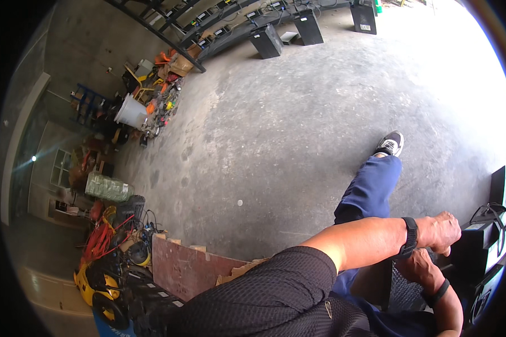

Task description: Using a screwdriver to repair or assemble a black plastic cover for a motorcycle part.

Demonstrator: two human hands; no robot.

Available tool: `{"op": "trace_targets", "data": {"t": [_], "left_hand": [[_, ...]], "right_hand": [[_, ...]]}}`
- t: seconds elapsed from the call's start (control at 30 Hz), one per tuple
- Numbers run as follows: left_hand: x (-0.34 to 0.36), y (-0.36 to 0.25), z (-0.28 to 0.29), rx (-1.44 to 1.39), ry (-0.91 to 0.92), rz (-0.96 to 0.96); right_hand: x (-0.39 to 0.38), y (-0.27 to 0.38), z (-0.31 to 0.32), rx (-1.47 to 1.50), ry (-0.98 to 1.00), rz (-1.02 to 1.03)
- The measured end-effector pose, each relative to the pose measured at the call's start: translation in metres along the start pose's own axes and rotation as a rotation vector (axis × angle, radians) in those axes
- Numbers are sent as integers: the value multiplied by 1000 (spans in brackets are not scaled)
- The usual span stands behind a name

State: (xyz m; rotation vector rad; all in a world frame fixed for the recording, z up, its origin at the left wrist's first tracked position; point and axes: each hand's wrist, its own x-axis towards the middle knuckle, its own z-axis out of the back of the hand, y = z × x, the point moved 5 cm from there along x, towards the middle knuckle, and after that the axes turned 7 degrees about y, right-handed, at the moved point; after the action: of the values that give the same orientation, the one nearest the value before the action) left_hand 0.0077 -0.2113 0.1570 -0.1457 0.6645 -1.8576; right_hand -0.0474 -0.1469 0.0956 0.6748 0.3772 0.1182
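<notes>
My left arm, with a black band (411,236) on the wrist, reaches across to the right. My left hand (439,231) is closed, its fingers curled, beside a black box-shaped unit (471,251) at the right edge. What it holds, if anything, is hidden. Just below the left wrist is my right hand (420,267), with a dark band (437,291) on its wrist. Its fingers are bent and partly covered, so its grip does not show. A black cable (492,216) loops over the top of the units on the right.
A dark metal rack (230,38) with small devices and cables stands at the far side, with black boxes (266,42) on the floor before it. Left are a white bucket (132,112), a green wrapped bundle (108,187), a reddish board (185,264) and a yellow machine (90,283).
</notes>
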Motion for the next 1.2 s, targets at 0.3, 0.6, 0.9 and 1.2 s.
{"op": "trace_targets", "data": {"t": [0.3, 0.6, 0.9, 1.2], "left_hand": [[4, 1, -4, 18, -11, 5], [5, -7, 4, -10, 19, -32], [-9, -1, 10, -3, -63, -52], [-7, -3, 5, -31, 12, -18]], "right_hand": [[3, -23, -23, -88, -78, 63], [-5, -8, -3, -37, -66, 15], [2, -3, -1, -33, -63, 49], [-1, -4, 4, 39, -69, 35]]}}
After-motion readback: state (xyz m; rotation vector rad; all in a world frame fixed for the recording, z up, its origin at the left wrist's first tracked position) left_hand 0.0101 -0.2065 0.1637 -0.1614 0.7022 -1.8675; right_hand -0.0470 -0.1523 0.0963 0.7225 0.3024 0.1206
